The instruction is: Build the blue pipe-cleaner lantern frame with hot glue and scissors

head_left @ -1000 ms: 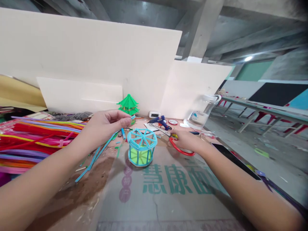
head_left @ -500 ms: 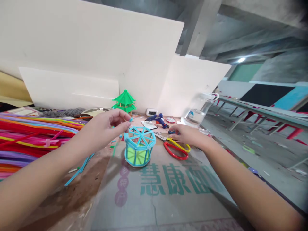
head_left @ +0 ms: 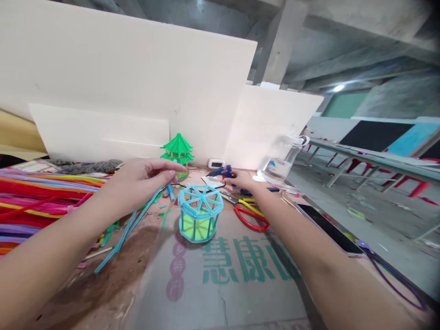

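A small octagonal frame of light-blue pipe cleaners [head_left: 201, 206] with a lime-green base stands upright on the cardboard. My left hand [head_left: 146, 183] hovers just behind and left of it, thumb and forefinger drawn together; whatever is between them is too small to make out. Farther back, my right hand [head_left: 240, 178] has its fingers closed around the handle of a blue glue gun [head_left: 217, 172], which rests near a white pad. Red-and-yellow-handled scissors [head_left: 250, 219] lie partly hidden under my right forearm. Behind my left fingertips stands a green tiered pagoda model [head_left: 178, 145].
Bundles of coloured pipe cleaners [head_left: 41, 206] lie at the left, with loose blue strips [head_left: 118, 243] nearby. A small white clock [head_left: 216, 163] and a clear water jug [head_left: 280, 160] stand along the white boards. A phone [head_left: 328, 228] lies by the right edge.
My right hand has moved left and away from me, from a dark-blue-handled tool to the glue gun. My left hand has shifted slightly left, and the pipe-cleaner frame stays in place.
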Demonstrator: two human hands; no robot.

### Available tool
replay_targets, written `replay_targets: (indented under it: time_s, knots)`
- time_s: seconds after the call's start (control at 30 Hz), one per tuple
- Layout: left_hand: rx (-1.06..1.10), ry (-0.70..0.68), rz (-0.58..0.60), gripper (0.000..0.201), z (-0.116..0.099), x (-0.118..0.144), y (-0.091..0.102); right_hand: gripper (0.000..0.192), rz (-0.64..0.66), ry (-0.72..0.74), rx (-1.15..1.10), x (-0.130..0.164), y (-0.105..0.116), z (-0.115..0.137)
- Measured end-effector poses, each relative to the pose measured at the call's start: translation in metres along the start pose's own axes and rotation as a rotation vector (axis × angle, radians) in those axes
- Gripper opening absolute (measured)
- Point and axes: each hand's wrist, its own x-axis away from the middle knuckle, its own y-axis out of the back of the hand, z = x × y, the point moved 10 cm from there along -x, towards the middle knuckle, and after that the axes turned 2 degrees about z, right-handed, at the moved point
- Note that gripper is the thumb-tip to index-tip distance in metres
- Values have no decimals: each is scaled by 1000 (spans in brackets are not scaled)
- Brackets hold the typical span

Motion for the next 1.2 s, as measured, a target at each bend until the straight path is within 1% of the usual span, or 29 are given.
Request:
replay_targets:
  time_s: [0.07,0.13,0.23,0.33,0.4,0.47,0.57,0.6,0.67,0.73,0.77,0.83,0.93,1.03,1.1,1.2]
  knots:
    - [-50,-2,-32,46,2,-1,7,36,-25,-33,-45,-6,-6,-1]
    - [-75,2,-51,49,3,-2,12,36,-61,-65,-94,-7,-6,-2]
    - [-60,23,-44,52,5,-3,14,33,-126,-75,-185,-2,8,1]
    - [-65,28,-5,52,7,-3,9,24,-163,-39,-307,13,25,11]
    - [-96,15,29,53,7,-3,3,19,-164,1,-391,28,36,21]
    - [-177,-20,62,56,7,-4,-2,17,-157,55,-457,45,44,33]
    - [-363,-75,116,70,8,-5,-11,20,-134,164,-532,74,55,47]
    - [-403,-75,155,75,12,-5,-15,19,-127,218,-555,84,59,51]
    - [-417,-36,261,85,24,-5,-26,16,-112,331,-578,105,64,59]
    - [-382,2,360,91,35,-4,-39,17,-68,402,-578,123,62,63]
    - [-361,3,389,93,38,-3,-45,19,-29,421,-579,131,59,64]
    - [-320,-45,405,92,36,-2,-56,27,37,426,-593,146,51,64]
    - [-285,-143,369,99,27,2,-66,40,68,424,-575,162,43,62]
    - [-291,-198,351,104,19,7,-73,48,62,513,-521,175,43,69]
    - [-319,-197,340,107,16,9,-75,49,73,567,-489,181,43,77]
    - [-386,-146,305,114,17,9,-74,43,104,578,-434,186,37,86]
